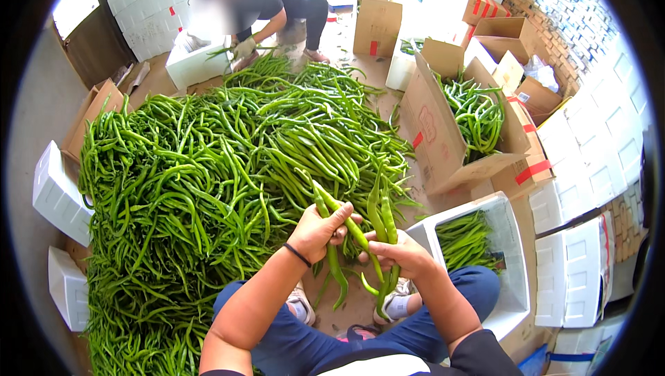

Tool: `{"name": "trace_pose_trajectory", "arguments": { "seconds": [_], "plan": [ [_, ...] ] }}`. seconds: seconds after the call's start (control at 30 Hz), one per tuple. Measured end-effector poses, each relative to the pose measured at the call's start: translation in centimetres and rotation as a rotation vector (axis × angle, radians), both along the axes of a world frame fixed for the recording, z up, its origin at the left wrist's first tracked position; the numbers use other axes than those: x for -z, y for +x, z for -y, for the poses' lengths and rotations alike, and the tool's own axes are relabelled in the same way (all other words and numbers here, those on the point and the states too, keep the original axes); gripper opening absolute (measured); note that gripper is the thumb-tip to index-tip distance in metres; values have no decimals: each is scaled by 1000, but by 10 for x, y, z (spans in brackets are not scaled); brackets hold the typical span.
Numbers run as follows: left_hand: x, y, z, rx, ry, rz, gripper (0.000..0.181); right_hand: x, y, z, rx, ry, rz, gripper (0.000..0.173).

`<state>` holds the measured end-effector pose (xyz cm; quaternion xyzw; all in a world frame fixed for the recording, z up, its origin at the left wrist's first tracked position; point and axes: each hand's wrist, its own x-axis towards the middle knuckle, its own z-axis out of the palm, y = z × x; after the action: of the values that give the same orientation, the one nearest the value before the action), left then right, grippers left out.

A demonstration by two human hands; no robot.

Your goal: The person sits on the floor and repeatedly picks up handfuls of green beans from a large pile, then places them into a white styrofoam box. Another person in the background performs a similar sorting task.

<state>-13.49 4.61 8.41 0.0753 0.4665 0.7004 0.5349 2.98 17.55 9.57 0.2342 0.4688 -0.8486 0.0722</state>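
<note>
Long green chili peppers lie in a large heap (pixel 197 178) that spreads in front of me and to my left. My left hand (pixel 321 231) grips a few of the green peppers (pixel 336 272), thumb laid along the upper one. Close beside it, my right hand (pixel 397 254) holds more long peppers (pixel 382 209) upright, their tips hanging below the palm. One paler pepper (pixel 358 233) slants from the left hand across to the right fingers. By my right knee stands a white foam box (pixel 511 267) with peppers (pixel 465 241) laid lengthwise inside.
Across the heap a crouching person (pixel 280 1) in gloves handles peppers at a white foam box (pixel 200 66). An open cardboard carton (pixel 436 137) of peppers stands at the right. White foam boxes (pixel 582 152) line the brick wall; others (pixel 62 194) edge the heap's left.
</note>
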Motion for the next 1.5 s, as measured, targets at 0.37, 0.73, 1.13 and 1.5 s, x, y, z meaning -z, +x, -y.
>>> {"name": "trace_pose_trajectory", "arguments": {
  "seconds": [0.37, 0.73, 1.13, 1.5],
  "plan": [
    [41, -62, 25, -229, 362, 667, 41, 31, 5, -29, 248, -547, -62, 33],
    [-17, 0, 37, 137, 158, 193, 31, 28, 7, -11, 391, -119, -22, 30],
    [27, 34, -6, -162, -25, -509, 49, 46, -19, 34, 102, 742, -132, 29],
    [42, 20, -4, -119, 146, 156, 9, 30, -33, 26, 137, 59, -302, 53]
  ]
}}
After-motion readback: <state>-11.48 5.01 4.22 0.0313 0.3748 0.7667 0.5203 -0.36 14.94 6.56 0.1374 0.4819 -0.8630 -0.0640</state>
